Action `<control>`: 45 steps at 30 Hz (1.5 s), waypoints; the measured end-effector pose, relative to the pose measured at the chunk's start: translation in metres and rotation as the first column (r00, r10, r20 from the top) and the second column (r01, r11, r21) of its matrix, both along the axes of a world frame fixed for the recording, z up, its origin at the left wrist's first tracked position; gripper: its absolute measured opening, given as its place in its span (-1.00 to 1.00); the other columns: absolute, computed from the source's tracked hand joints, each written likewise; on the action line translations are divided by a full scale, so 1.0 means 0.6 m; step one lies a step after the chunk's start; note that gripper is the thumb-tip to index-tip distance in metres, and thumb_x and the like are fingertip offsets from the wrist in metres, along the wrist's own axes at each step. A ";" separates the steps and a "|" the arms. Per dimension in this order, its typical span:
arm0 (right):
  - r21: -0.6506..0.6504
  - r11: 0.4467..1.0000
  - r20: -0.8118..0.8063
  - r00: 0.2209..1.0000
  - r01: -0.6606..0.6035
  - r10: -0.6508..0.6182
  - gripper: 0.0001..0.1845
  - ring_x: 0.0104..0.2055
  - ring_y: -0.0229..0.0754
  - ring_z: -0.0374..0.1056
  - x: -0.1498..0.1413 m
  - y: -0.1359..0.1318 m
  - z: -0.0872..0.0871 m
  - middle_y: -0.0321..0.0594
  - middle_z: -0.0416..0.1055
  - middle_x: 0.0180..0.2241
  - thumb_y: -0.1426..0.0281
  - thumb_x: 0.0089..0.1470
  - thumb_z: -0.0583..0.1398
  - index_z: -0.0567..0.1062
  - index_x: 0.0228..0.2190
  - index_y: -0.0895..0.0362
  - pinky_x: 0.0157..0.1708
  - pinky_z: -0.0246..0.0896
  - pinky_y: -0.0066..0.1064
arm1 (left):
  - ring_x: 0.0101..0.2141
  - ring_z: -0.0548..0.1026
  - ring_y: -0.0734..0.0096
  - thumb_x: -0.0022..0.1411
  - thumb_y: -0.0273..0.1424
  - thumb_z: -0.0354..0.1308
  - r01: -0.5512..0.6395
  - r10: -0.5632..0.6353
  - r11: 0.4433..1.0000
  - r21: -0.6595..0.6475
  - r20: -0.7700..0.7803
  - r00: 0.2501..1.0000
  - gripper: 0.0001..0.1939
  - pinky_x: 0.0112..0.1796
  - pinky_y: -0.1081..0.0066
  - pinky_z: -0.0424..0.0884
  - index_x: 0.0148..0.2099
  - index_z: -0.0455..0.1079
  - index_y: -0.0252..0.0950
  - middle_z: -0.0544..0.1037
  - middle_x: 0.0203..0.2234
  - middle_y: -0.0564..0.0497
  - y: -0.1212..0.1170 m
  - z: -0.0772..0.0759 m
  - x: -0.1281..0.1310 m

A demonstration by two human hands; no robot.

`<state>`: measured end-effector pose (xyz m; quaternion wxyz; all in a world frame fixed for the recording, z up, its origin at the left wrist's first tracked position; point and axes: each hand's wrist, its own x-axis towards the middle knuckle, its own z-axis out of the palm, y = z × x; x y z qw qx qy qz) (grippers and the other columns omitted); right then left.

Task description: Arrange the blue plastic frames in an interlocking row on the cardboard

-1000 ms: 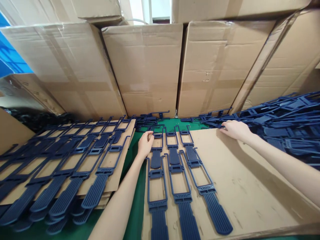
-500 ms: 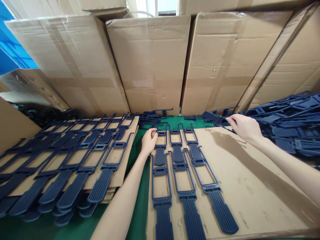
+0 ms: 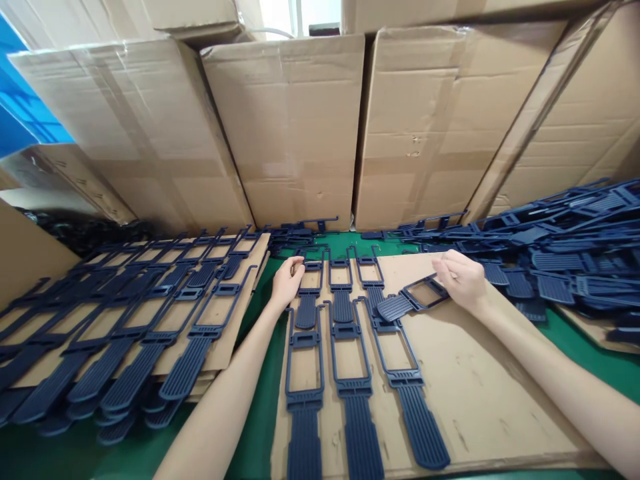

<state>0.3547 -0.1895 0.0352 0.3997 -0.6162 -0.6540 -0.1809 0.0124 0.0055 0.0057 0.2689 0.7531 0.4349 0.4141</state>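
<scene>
My right hand (image 3: 461, 280) grips a dark blue plastic part (image 3: 409, 300), a frame with a ribbed paddle end, held just above the cardboard sheet (image 3: 475, 373). Its paddle end points left, close to the third column of like parts (image 3: 395, 340) laid in rows on the sheet. My left hand (image 3: 287, 280) rests at the sheet's far left corner with fingers curled, touching the top of the first column (image 3: 306, 313). Whether it holds anything I cannot tell.
A loose heap of the same blue parts (image 3: 565, 247) lies at the right. A stack of cardboard sheets covered with parts (image 3: 140, 313) sits at the left. Large cardboard boxes (image 3: 295, 127) wall off the back. The table surface is green (image 3: 260, 427).
My right hand has drawn one blue part out of the heap at the right and brought it left and nearer, over the sheet. My left hand has stayed in place.
</scene>
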 end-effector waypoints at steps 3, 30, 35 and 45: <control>-0.043 0.995 0.007 0.996 0.088 -0.088 -0.43 -0.65 -0.21 0.11 0.023 -0.004 -0.002 -0.26 0.17 -0.73 0.11 0.23 -0.02 0.18 -0.75 0.07 -0.56 -0.02 -0.33 | -0.08 0.49 0.25 0.21 -0.31 0.04 0.007 -0.007 1.000 0.000 0.001 1.000 -0.73 -0.01 0.28 0.36 -0.07 0.41 -0.25 0.54 -0.10 -0.07 0.003 -0.001 -0.002; -0.268 0.963 0.050 0.998 -0.026 0.041 -0.81 -0.12 0.03 0.36 0.053 -0.002 -0.022 -0.16 0.51 -0.22 0.32 0.11 0.12 0.53 -0.30 0.07 -0.12 0.26 -0.11 | -0.08 0.48 0.23 0.19 -0.28 0.04 0.020 -0.020 1.000 -0.023 0.006 1.000 -0.69 -0.03 0.28 0.37 -0.07 0.41 -0.27 0.53 -0.10 -0.09 0.000 0.008 -0.002; -0.203 0.976 0.008 0.996 -0.083 0.086 -0.82 -0.09 0.02 0.36 0.040 0.006 -0.036 -0.12 0.46 -0.20 0.37 0.09 0.10 0.51 -0.35 0.08 -0.08 0.26 -0.09 | -0.08 0.49 0.23 0.19 -0.27 0.04 0.027 -0.027 0.999 -0.019 0.011 1.000 -0.69 -0.03 0.28 0.37 -0.06 0.41 -0.27 0.54 -0.11 -0.09 0.004 0.003 -0.004; -0.291 0.953 -0.036 0.997 -0.080 0.072 -0.73 -0.48 -0.15 0.27 0.014 -0.003 -0.027 -0.25 0.35 -0.55 0.26 0.13 0.16 0.39 -0.56 0.09 -0.45 0.17 -0.32 | -0.08 0.48 0.22 0.19 -0.27 0.05 0.028 -0.028 0.999 -0.020 0.014 1.000 -0.69 -0.02 0.27 0.36 -0.06 0.42 -0.26 0.53 -0.10 -0.08 0.003 0.003 -0.005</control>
